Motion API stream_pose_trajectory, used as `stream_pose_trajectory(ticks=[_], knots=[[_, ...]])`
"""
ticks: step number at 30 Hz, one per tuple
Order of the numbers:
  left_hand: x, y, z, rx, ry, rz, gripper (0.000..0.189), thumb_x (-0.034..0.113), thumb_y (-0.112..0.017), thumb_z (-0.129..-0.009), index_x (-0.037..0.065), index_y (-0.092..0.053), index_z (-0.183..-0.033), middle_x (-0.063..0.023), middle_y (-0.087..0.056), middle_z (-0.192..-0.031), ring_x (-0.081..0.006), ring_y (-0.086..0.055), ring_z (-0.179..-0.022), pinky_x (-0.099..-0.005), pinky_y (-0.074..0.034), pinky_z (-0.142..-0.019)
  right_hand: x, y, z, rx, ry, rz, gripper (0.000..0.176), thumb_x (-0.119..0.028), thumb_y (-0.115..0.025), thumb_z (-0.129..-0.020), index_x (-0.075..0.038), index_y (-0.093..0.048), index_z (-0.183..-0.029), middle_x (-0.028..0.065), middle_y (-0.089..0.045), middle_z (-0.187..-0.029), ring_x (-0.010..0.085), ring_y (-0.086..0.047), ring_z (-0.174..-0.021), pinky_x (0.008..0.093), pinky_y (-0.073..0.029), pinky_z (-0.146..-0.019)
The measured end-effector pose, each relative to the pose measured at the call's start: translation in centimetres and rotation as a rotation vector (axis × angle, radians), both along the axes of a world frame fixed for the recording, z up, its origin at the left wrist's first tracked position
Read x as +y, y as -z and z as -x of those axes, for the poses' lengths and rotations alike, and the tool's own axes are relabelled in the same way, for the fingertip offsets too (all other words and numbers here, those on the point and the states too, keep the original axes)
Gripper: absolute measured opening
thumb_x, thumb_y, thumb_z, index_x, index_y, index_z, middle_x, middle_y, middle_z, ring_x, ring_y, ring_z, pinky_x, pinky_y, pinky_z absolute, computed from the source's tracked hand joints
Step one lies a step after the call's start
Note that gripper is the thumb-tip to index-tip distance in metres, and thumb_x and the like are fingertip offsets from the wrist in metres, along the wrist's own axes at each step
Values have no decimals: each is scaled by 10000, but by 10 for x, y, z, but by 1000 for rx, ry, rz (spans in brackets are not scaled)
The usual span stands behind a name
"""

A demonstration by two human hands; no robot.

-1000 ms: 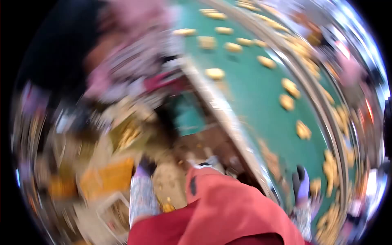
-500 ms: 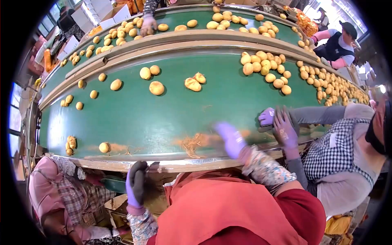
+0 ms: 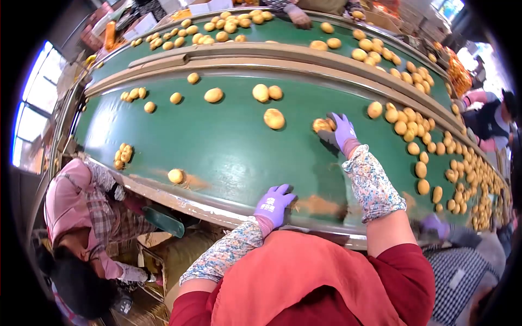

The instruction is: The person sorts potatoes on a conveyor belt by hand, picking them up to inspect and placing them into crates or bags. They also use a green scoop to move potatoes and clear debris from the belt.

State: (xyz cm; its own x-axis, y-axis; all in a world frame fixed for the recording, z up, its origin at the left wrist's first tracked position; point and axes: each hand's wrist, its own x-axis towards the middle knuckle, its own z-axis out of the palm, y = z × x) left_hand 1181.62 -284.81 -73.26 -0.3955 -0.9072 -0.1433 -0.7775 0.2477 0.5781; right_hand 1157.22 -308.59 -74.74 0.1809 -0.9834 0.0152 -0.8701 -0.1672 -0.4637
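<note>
My right hand [image 3: 340, 132], in a purple and grey glove, reaches over the green belt [image 3: 234, 146] with its fingers closed round a knobbly potato [image 3: 322, 125]. Part of that potato shows left of the fingertips. Near the belt's front edge my left hand [image 3: 274, 205] rests palm down in a purple glove, fingers spread, holding nothing. A brown dirt smear [image 3: 318, 205] lies on the belt just right of it. To the left of my right hand is a large potato [image 3: 274, 118], with a pair of potatoes [image 3: 261, 93] behind it.
Many potatoes [image 3: 462, 168] crowd the belt's right side. A divider rail [image 3: 261, 54] separates a second belt, where a co-worker's gloved hand [image 3: 298, 16] rests. One co-worker [image 3: 81, 212] bends at the front left beside a green scoop [image 3: 165, 221]; another [image 3: 462, 271] is at the right.
The view has turned right. My right hand has reached forward and closed on the knobbly potato. My left hand has moved from beside the belt onto its front edge.
</note>
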Motion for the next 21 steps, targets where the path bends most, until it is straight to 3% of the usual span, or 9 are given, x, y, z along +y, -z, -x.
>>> stream_pose_trajectory(ticks=[2, 5, 9, 10, 12, 15, 16, 18, 21], knots=[[-6, -10, -29, 31, -86, -137, 379, 23, -640, -780, 127, -687, -1142, -149, -613, -1252, -370, -617, -1091, -432, -519, -944, 15, -20, -28, 206, 25, -37, 523, -308, -732, -802, -271, -595, -1305, 120, -492, -1422, 444, -523, -1230, 487, -486, -1025], [12, 1, -92, 245, -319, -107, 316, -14, -633, -759, 78, -717, -1050, -157, -668, -1103, -347, -656, -999, -393, -548, -868, 22, -3, -48, 213, 17, 66, 449, -216, -706, -784, -170, -652, -1227, 205, -537, -1319, 444, -565, -1152, 481, -497, -1003], [85, -57, -183, 806, -825, -368, 279, 15, -701, -835, -8, -686, -1112, -41, -680, -1126, -127, -634, -1018, -300, -523, -902, 32, 30, -33, 56, -143, 229, 523, -202, -811, -673, -46, -661, -1149, 241, -614, -1191, 438, -612, -1075, 474, -526, -936], [112, -63, -201, 1047, -856, -420, 291, 8, -695, -852, -29, -669, -1140, -41, -675, -1138, -127, -631, -1038, -297, -519, -913, 34, 49, -24, -29, -158, 255, 509, -143, -828, -677, -39, -654, -1143, 240, -594, -1219, 395, -628, -1053, 442, -533, -933], [178, -53, -237, 1009, -929, -492, 347, 61, -752, -822, 8, -681, -1158, -74, -691, -1136, -166, -642, -1052, -321, -522, -925, 60, 48, -29, -206, -173, 197, 485, -95, -804, -738, -13, -621, -1179, 202, -567, -1253, 312, -621, -1067, 397, -516, -954], [270, -15, -265, 162, -1124, -719, 483, 178, -812, -779, 61, -667, -1226, -140, -664, -1236, -249, -662, -1077, -380, -518, -964, 86, 18, -69, -569, -47, -176, 518, -69, -771, -785, 20, -560, -1249, 138, -539, -1259, 240, -575, -1114, 358, -479, -984], [289, -4, -262, -521, -932, -790, 658, 282, -826, -756, 112, -596, -1348, -202, -580, -1366, -343, -637, -1150, -428, -498, -1010, 92, 14, -87, -601, -87, -181, 529, -59, -767, -789, 18, -553, -1267, 134, -538, -1270, 239, -570, -1129, 355, -474, -993], [289, -33, -253, -681, -926, -568, 669, 371, -789, -796, 100, -558, -1362, -209, -540, -1409, -394, -587, -1216, -454, -479, -1031, 105, -4, -133, -616, -225, -167, 546, -49, -764, -793, 12, -546, -1289, 133, -534, -1295, 243, -565, -1153, 356, -469, -1003], [245, -51, -243, 443, -1189, -245, 824, 469, -775, -820, 77, -457, -1471, -191, -519, -1440, -363, -559, -1261, -440, -472, -1045, 149, -62, -214, -555, -513, -119, 580, -51, -784, -775, -13, -547, -1302, 146, -509, -1376, 266, -561, -1202, 368, -472, -1010]])
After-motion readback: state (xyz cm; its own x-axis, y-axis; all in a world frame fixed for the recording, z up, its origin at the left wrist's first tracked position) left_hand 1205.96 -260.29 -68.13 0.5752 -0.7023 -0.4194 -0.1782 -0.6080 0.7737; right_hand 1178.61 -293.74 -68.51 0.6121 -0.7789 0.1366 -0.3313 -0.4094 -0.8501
